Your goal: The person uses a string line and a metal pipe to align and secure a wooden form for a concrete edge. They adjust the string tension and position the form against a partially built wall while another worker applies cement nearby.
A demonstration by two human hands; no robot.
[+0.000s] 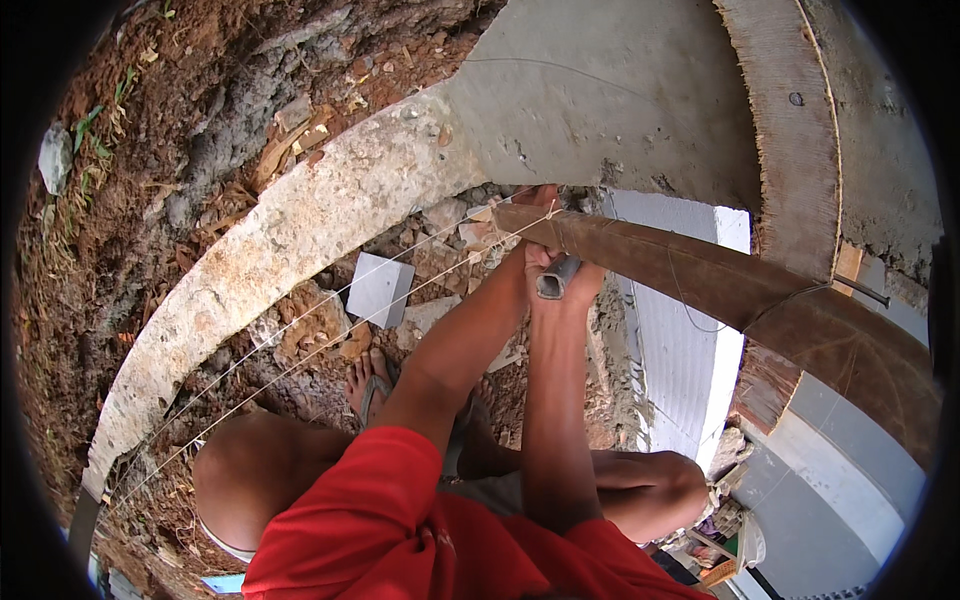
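My right hand (582, 284) is closed round a grey hollow metal tube (556, 279), its open end facing up toward me. My left arm reaches up beside it and passes under a long brown wooden beam (680, 262). Only a bit of my left hand (541, 197) shows past the beam's end, and its fingers are hidden. Two pale strings (400, 297) run from the beam's end down to the lower left. The far end of the tube is also hidden by the beam. A light grey block (380, 289) lies on rubble left of my arms.
A curved-looking concrete ledge (300, 220) crosses the left side, with an earth bank (130, 230) beyond. A grey plastered wall (610, 90) stands ahead. White blockwork (685, 330) is below the beam. A nail (862, 292) sticks out at right. My sandalled foot (370, 384) stands on rubble.
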